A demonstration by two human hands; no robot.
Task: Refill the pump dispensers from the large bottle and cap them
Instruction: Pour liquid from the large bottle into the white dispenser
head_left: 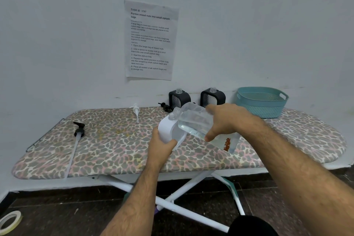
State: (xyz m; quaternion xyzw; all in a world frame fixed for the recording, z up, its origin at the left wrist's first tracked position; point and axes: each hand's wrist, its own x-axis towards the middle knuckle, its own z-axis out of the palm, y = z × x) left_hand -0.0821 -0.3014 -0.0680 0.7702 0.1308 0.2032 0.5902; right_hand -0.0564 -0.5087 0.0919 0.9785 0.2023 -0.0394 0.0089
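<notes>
1. Step in hand: pouring. The right hand [228, 120] has its grip closed round the large bottle [199, 122], clear and part full of clear liquid, tipped neck-down toward the left. The left hand [162, 144] grips the white dispenser [168, 128] from below and tilts it so its open neck sits just beside the large bottle's mouth. Whether liquid is passing between them cannot be told.

2. Judged progress: early. Two black dispensers, the nearer [179, 98] and the farther [212, 96], stand uncapped at the wall edge, their contents too dim to read.

3. Next move, as a judgement: keep the two necks aligned, right the large bottle before the white dispenser brims, then fetch the white pump [136, 111] lying behind and thread its tube into the neck.

4. Other pumps: a black pump [79, 130] with a long clear tube lies at the left; another dark pump [165, 107] lies beside the nearer black dispenser.

5. Surface: an ironing board [107, 151] with a leopard-print cover on white crossed legs serves as the desk. A teal basket [262, 101] sits at its right rear.

6. Room: pale wall with a printed sheet [150, 40] taped up; dark tiled floor; a tape roll [9, 221] at lower left.
</notes>
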